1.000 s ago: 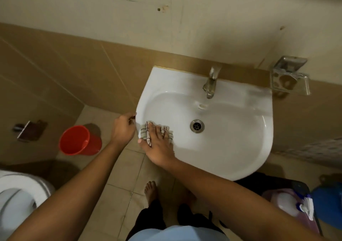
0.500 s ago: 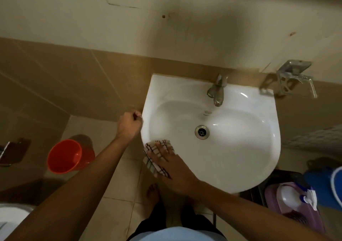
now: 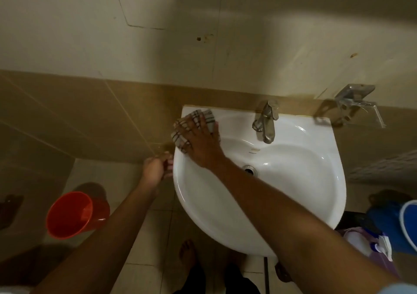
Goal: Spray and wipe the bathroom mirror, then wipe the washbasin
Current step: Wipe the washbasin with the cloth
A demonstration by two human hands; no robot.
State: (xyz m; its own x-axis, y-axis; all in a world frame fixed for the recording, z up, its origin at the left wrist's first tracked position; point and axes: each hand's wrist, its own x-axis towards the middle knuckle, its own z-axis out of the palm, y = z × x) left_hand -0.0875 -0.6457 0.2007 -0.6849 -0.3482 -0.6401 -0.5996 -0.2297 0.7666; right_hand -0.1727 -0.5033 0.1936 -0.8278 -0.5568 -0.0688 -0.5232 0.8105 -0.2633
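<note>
The white washbasin (image 3: 316, 180) hangs on the tiled wall, its drain (image 3: 250, 170) partly hidden by my right forearm. A checked cloth (image 3: 203, 116) lies on the basin's back left corner. My right hand (image 3: 200, 140) presses flat on the cloth with fingers spread. My left hand (image 3: 156, 168) grips the basin's left rim, fingers curled over the edge. The metal tap (image 3: 266, 122) stands at the back middle of the basin. The mirror is not in view.
A red bucket (image 3: 74, 214) sits on the floor at left. A metal soap holder (image 3: 348, 106) is fixed to the wall at right. A spray bottle (image 3: 381, 247) and a blue bucket (image 3: 404, 226) are at lower right. My bare foot (image 3: 187, 253) stands below the basin.
My right hand has slid the cloth from the basin's front left rim up to the back left corner. My left hand stays on the left rim.
</note>
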